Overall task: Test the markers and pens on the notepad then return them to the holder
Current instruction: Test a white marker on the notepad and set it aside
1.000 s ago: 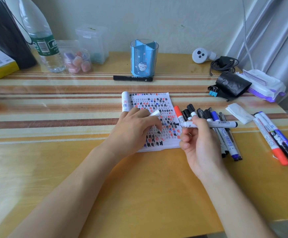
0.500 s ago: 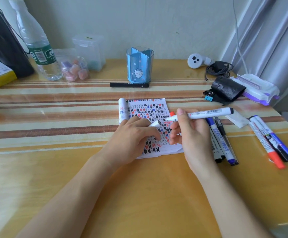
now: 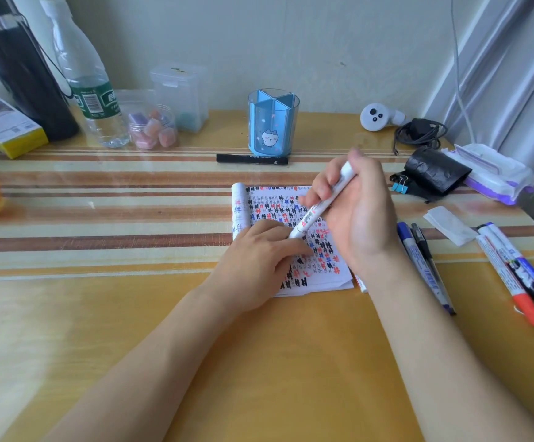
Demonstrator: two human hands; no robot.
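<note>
My right hand (image 3: 364,218) grips a white marker (image 3: 323,202) slanted over the notepad (image 3: 272,202), a small page full of black, red and blue marks. The marker's lower end meets the fingertips of my left hand (image 3: 259,263), which rests on the pad and pinches the white cap there; the tip is hidden. The blue holder (image 3: 273,126) stands behind the pad, with a black pen (image 3: 252,159) lying in front of it. A blue marker and a black pen (image 3: 418,260) lie right of my wrist. Three more markers (image 3: 514,272) lie further right.
Along the back left are a water bottle (image 3: 90,87), a black flask (image 3: 20,74), a candy jar (image 3: 152,129), a clear box (image 3: 179,94) and a yellow box (image 3: 7,129). At the back right sit a white controller (image 3: 377,116), a black roll (image 3: 434,173), a wipes pack (image 3: 495,173) and a tissue (image 3: 447,224).
My right hand swung the white marker from lying level to slanting down-left, bringing its end to the cap in my left fingers. The view has moved closer to the table.
</note>
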